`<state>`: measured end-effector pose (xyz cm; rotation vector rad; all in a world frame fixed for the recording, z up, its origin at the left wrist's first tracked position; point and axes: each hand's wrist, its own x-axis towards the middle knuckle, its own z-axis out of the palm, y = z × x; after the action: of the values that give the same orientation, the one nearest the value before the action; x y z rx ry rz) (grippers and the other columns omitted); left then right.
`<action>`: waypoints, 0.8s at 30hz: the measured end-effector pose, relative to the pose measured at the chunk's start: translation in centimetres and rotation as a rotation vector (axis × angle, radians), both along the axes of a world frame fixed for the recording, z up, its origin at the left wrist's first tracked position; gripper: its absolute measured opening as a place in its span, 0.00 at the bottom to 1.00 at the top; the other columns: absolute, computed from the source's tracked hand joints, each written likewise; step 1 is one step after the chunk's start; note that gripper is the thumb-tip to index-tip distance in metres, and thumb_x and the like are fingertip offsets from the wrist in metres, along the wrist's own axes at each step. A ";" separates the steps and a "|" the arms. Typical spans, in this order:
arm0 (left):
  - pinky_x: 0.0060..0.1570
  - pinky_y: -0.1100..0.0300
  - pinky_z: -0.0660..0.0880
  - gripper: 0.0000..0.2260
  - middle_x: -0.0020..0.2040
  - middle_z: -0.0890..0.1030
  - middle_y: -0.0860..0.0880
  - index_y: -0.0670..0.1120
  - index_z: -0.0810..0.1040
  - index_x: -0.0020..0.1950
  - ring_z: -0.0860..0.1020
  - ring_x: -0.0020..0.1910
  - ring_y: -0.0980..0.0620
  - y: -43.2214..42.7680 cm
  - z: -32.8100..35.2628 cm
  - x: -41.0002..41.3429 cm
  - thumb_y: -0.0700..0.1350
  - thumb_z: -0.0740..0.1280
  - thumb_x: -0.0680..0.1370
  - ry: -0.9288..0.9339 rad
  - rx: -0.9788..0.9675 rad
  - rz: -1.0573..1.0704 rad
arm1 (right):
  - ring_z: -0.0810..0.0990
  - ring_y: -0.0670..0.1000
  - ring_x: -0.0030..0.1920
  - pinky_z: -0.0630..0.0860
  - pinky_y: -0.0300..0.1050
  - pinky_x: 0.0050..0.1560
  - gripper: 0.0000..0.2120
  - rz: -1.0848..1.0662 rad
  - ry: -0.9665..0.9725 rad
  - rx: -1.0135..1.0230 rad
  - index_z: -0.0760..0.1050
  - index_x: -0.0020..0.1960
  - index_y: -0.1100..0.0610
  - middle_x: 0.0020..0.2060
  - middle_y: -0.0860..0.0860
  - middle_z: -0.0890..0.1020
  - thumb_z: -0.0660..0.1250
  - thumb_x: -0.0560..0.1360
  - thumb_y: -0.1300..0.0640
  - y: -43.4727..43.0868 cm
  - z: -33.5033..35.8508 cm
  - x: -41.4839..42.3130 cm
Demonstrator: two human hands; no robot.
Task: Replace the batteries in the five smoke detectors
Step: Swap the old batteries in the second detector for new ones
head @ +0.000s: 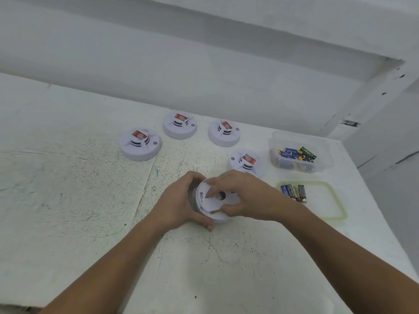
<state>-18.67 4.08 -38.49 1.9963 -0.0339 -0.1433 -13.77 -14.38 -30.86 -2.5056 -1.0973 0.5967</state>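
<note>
Left hand gripping upturned smoke detector by rim, right hand pinching its back

A scuffed white bench meets a white wall on the far side. At the right stands a clear plastic tub, with a green-rimmed lid lying flat just nearer

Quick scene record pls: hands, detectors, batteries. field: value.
left hand: grips the held detector by its rim
right hand: fingers and thumb curled on its back plate
held detector: underside towards camera
other detectors: four, on the table, red labels up
loose batteries: on the green-rimmed lid
more batteries: in the clear container
</note>
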 end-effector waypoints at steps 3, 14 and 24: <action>0.50 0.57 0.76 0.41 0.50 0.80 0.61 0.57 0.72 0.53 0.77 0.50 0.62 -0.1 0.2 0.0 0.50 0.85 0.44 -0.015 -0.002 0.021 | 0.69 0.45 0.63 0.66 0.41 0.63 0.17 0.035 0.004 -0.004 0.77 0.61 0.49 0.67 0.43 0.72 0.69 0.73 0.57 -0.2 -0.1 0.1; 0.54 0.54 0.75 0.41 0.53 0.77 0.59 0.58 0.73 0.55 0.76 0.54 0.60 -0.2 0.2 0.0 0.52 0.85 0.45 -0.037 0.018 0.036 | 0.63 0.44 0.71 0.61 0.40 0.71 0.18 0.072 0.019 0.092 0.77 0.61 0.52 0.70 0.45 0.70 0.67 0.73 0.64 -1.0 -1.3 0.3; 0.54 0.51 0.76 0.42 0.54 0.77 0.59 0.59 0.73 0.56 0.76 0.54 0.58 -0.2 0.1 0.0 0.52 0.85 0.45 -0.038 0.010 0.037 | 0.59 0.41 0.74 0.54 0.33 0.72 0.16 0.044 0.061 0.206 0.78 0.61 0.53 0.71 0.44 0.68 0.65 0.75 0.63 -1.5 -3.2 0.3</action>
<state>-18.67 3.88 -38.43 2.0085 -0.0206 -0.0814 -13.49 -15.85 -34.02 -2.2786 -1.1334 0.5390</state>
